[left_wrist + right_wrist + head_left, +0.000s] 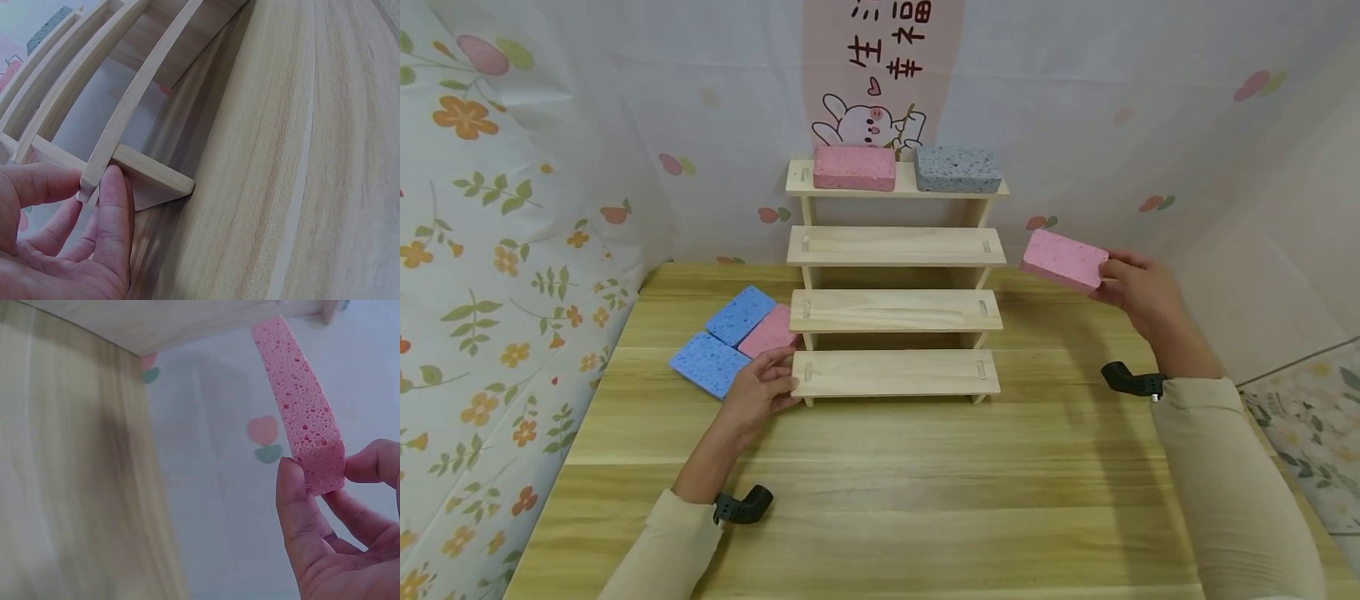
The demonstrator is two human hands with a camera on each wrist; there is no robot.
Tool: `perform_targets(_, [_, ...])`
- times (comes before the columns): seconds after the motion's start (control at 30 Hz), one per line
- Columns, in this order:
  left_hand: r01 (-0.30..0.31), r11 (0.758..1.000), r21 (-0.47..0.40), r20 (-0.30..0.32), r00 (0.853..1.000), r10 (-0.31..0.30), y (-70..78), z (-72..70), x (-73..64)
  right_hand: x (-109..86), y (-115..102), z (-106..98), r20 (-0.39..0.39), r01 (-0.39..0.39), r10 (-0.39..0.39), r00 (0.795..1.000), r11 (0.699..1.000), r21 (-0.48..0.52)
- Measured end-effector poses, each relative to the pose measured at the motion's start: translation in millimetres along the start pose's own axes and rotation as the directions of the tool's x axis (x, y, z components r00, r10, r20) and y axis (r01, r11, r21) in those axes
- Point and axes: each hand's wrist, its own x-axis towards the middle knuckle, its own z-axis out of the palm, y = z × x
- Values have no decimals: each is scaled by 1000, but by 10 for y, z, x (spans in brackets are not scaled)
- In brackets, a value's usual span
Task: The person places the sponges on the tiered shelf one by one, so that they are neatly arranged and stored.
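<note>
My right hand point(1142, 292) pinches a pink sponge point(1063, 260) by one end, held up to the right of a four-tier wooden shelf point(895, 372). In the right wrist view the pink sponge point(303, 406) shows its porous edge between thumb and fingers. With thumb and fingers, my left hand point(760, 387) grips the left end of the lowest tier; the left wrist view shows the tier's board point(125, 119) between them. On the top tier sit another pink sponge point(854, 169) and a grey sponge point(958, 171), side by side.
Left of the shelf, two blue sponges point(741, 315) and a pink sponge point(769, 333) lie flat on the wooden table point(880, 500), partly behind my left hand. A patterned cloth point(715, 125) hangs behind the table and along its left side.
</note>
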Motion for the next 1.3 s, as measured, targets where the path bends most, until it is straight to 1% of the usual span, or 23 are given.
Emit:
perform_targets(0.2, [5,1000,5,-3,1000,-5,1,1,-8,-57,-199,-24,9,14,-13,1000,992,-122])
perform_targets(0.27, [5,1000,4,-3,1000,-5,0,0,-12,-70,-260,-16,22,21,-18,1000,992,-126])
perform_targets(0.4, [3,1000,0,-2,1000,-3,0,0,-14,-83,-367,16,57,44,-39,998,995,-92])
perform_targets(0.47, [2,1000,-4,-2,1000,-2,-1,0,-11,-84,-407,40,76,60,-53,996,994,-97])
perform_targets(0.53, [3,1000,-6,-1,1000,-3,-2,1,-6,-85,-445,72,89,75,-63,994,988,-136])
perform_targets(0.7, [4,1000,0,2,1000,-4,-2,5,0,-81,-535,192,107,96,-70,992,959,-265])
perform_targets(0.9, [-1,1000,-8,2,1000,1,6,7,-4,-56,-647,355,158,116,-66,985,937,-329])
perform_targets(1.03, [-1,1000,-11,4,1000,1,7,6,-5,-36,-718,464,187,134,-72,980,930,-342])
perform_targets(1.13, [0,1000,-11,5,1000,0,6,5,-5,-26,-760,553,189,133,-72,979,934,-331])
perform_targets(1.3, [-1,1000,-10,6,1000,1,8,4,-4,-30,-796,691,186,124,-61,981,927,-353])
